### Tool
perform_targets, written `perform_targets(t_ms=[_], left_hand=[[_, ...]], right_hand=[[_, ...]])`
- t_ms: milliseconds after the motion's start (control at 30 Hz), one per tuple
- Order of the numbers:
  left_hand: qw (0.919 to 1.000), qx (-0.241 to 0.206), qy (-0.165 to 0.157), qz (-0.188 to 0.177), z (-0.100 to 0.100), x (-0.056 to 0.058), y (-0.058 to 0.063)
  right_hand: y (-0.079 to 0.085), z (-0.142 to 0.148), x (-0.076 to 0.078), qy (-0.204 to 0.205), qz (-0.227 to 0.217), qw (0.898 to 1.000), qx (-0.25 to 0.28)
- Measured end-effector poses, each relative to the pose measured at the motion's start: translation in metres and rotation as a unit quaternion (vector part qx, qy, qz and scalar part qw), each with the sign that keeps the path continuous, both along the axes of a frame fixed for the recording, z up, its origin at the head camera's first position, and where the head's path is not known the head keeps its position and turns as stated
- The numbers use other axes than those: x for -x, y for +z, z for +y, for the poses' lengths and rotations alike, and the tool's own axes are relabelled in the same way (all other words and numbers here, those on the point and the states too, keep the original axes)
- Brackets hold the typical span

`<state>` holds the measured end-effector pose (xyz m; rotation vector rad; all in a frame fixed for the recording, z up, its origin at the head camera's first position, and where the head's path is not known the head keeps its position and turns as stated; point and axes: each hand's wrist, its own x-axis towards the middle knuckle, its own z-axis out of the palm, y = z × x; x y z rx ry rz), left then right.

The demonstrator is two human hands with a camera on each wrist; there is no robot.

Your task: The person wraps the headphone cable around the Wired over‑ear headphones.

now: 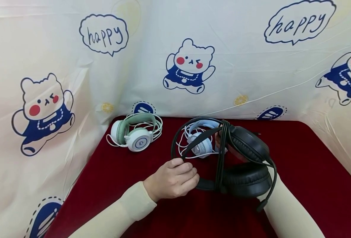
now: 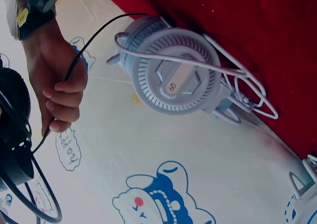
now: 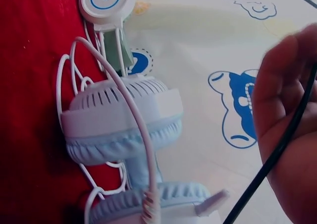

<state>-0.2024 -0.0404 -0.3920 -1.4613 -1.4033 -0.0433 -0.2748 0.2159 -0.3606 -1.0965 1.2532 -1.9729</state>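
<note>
Black padding covers the headset (image 1: 250, 143), which is held above the tabletop (image 1: 306, 155) between the two hands; it lies to the right of the left hand (image 1: 172, 180) and on the near side of the right hand (image 2: 54, 68); its long axis runs sideways, roughly along the far edge, headband (image 1: 204, 136) toward the left edge, ear cups (image 1: 247, 181) toward the right, microphone (image 1: 263, 205) drooping toward the near edge. Left fingers are curled, pinching the headband at its bend; the right hand, largely hidden behind the headset in the head view, shows in the left wrist view with fingers curled round a black cable (image 2: 101, 28); whether it also bears the headset's weight, I cannot tell.

Dark red cloth covers the tabletop; near its far left corner sit green-and-white headphones (image 1: 141, 141); pale blue headphones (image 1: 201, 145) sit by the middle of the far edge, partly hidden behind the headset; a white curtain (image 1: 241, 76) printed with bears rises beyond that edge and along both sides.
</note>
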Motion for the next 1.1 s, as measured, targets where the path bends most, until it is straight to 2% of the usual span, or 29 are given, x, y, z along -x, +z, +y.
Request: perform_targets(t_ms=[33, 67, 133, 167, 233, 300, 367, 400, 500, 567, 633, 700, 767, 867, 900, 967, 1100], left_hand=[[1.0000, -0.002, 0.003, -0.001, 0.001, 0.001, 0.001], [1.0000, -0.005, 0.007, -0.002, 0.002, 0.002, 0.001], [0.9998, -0.010, 0.014, -0.006, 0.003, 0.004, 0.003], [0.9998, -0.011, 0.017, -0.009, 0.004, 0.005, 0.004], [0.9996, -0.015, 0.020, -0.012, 0.004, 0.005, 0.005], [0.9994, -0.016, 0.024, -0.019, 0.004, 0.006, 0.006], [0.9990, -0.017, 0.030, -0.028, 0.005, 0.006, 0.008], [0.9987, -0.017, 0.033, -0.034, 0.005, 0.005, 0.009], [0.9978, -0.021, 0.042, -0.047, 0.005, 0.005, 0.011], [0.9974, -0.026, 0.045, -0.049, 0.005, 0.006, 0.012], [0.9970, -0.032, 0.048, -0.051, 0.006, 0.007, 0.013], [0.9966, -0.035, 0.054, -0.051, 0.006, 0.007, 0.013], [0.9961, -0.035, 0.061, -0.053, 0.006, 0.008, 0.014], [0.9952, -0.033, 0.073, -0.057, 0.006, 0.009, 0.015], [0.9949, -0.032, 0.076, -0.057, 0.006, 0.010, 0.015], [0.9945, -0.032, 0.080, -0.059, 0.005, 0.010, 0.016], [0.9936, -0.038, 0.090, -0.057, 0.005, 0.012, 0.018]], right_hand=[[-0.003, 0.001, -0.006, -0.079, -0.005, 0.996, -0.036], [-0.006, 0.001, -0.012, -0.153, -0.017, 0.986, -0.068], [-0.011, -0.001, -0.018, -0.245, -0.028, 0.964, -0.096], [-0.013, -0.002, -0.020, -0.279, -0.032, 0.954, -0.104], [-0.014, -0.007, -0.021, -0.315, -0.039, 0.944, -0.093], [-0.014, -0.009, -0.020, -0.320, -0.060, 0.942, -0.078], [-0.015, -0.009, -0.017, -0.291, -0.087, 0.951, -0.059], [-0.016, -0.008, -0.015, -0.265, -0.102, 0.958, -0.049], [-0.020, -0.004, -0.009, -0.148, -0.146, 0.978, -0.004], [-0.025, -0.002, -0.006, -0.069, -0.167, 0.983, 0.031], [-0.031, -0.001, -0.006, -0.034, -0.165, 0.984, 0.051], [-0.037, -0.001, -0.009, -0.058, -0.152, 0.986, 0.046], [-0.041, -0.003, -0.014, -0.129, -0.121, 0.984, 0.010], [-0.043, -0.006, -0.021, -0.220, -0.094, 0.969, -0.057], [-0.043, -0.007, -0.024, -0.237, -0.083, 0.965, -0.070], [-0.044, -0.007, -0.028, -0.238, -0.069, 0.966, -0.066], [-0.046, -0.007, -0.037, -0.224, 0.010, 0.974, -0.025]])
